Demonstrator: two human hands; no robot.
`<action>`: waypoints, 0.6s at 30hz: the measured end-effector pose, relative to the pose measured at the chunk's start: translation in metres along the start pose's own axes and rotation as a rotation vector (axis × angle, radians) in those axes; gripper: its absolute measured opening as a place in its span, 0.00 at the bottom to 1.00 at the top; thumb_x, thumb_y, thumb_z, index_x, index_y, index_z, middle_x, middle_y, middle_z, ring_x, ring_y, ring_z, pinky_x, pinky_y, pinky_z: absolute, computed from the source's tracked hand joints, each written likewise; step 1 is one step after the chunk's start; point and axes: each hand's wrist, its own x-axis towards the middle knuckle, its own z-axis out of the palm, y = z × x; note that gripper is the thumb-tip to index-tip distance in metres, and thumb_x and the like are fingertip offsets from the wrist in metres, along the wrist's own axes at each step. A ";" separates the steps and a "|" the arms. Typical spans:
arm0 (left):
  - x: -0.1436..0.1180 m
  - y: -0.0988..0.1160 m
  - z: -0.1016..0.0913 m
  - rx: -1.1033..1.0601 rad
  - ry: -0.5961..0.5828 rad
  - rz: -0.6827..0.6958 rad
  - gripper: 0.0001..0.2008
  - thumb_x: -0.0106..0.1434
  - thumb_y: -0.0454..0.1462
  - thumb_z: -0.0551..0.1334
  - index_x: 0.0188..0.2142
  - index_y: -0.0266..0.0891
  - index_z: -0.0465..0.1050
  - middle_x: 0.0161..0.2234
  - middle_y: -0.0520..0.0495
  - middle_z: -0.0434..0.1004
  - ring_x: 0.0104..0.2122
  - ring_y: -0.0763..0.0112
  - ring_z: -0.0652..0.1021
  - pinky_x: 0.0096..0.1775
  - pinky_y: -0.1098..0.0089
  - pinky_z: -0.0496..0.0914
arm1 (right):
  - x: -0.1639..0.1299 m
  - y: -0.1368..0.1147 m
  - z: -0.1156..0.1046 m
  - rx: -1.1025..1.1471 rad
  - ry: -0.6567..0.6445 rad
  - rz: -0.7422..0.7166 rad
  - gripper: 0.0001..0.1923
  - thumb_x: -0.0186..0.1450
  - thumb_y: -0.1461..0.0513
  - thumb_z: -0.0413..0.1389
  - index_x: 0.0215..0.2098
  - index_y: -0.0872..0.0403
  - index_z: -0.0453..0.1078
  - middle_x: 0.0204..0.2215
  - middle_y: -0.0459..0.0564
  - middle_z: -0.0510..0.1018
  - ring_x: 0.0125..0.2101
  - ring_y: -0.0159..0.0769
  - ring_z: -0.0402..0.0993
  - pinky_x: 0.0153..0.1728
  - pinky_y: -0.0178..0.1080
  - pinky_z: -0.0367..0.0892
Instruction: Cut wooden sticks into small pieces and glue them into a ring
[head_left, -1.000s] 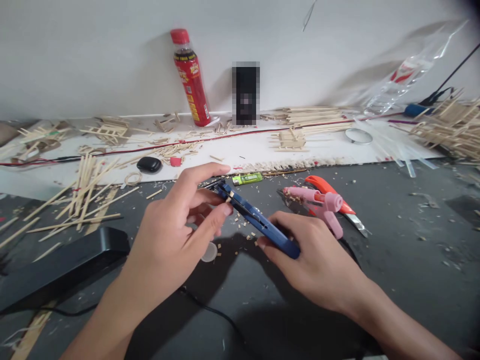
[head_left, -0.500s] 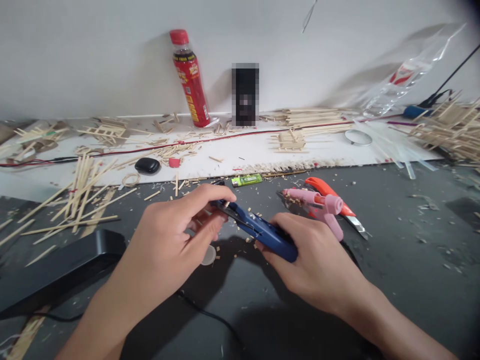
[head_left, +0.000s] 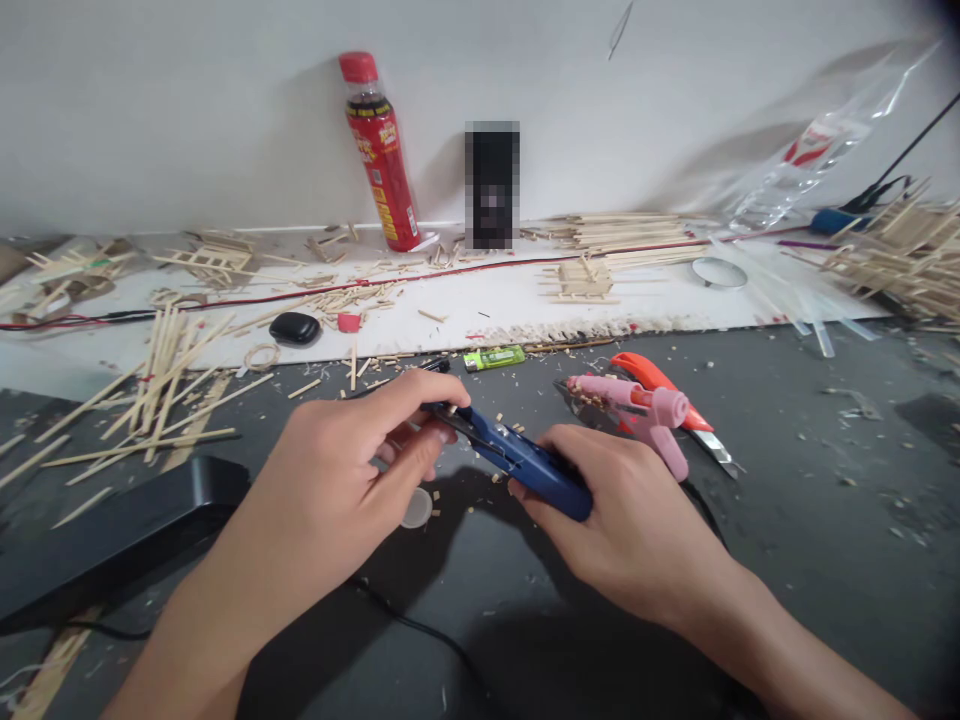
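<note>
Head view: a dark table (head_left: 795,560) spreads wide on the near side of the green lighter (head_left: 495,358), with a white board (head_left: 472,295) running behind it. The two hands come in on the near side of the lighter, the left hand (head_left: 352,455) toward its left and the right hand (head_left: 626,500) toward its right. Between them, a little nearer the person than the lighter, is the blue tool (head_left: 551,475), apparently held above the table. Its long axis slants: one end points away and left, just short of the lighter, while the other runs back and right into the right palm, so the right hand has the nearer end and the left hand the farther. The right hand is closed firmly about the body. The left hand is curled, its thumb and forefinger only narrowly apart, and the forefinger rests over the tool's far end; whether these fingers grip anything I cannot tell. Right of the lighter lies the pink glue gun (head_left: 664,445), partly covering an orange knife (head_left: 649,375). Smallest of all, a pale bit of wood (head_left: 453,408) shows under the left forefinger, left of and nearer than the lighter.
</note>
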 end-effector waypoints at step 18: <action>0.001 -0.002 0.002 0.002 -0.032 -0.033 0.11 0.73 0.37 0.60 0.51 0.56 0.74 0.32 0.60 0.86 0.26 0.75 0.84 0.23 0.80 0.68 | 0.003 -0.001 0.004 -0.055 -0.036 0.065 0.11 0.60 0.65 0.57 0.25 0.49 0.58 0.24 0.46 0.76 0.26 0.38 0.69 0.28 0.39 0.51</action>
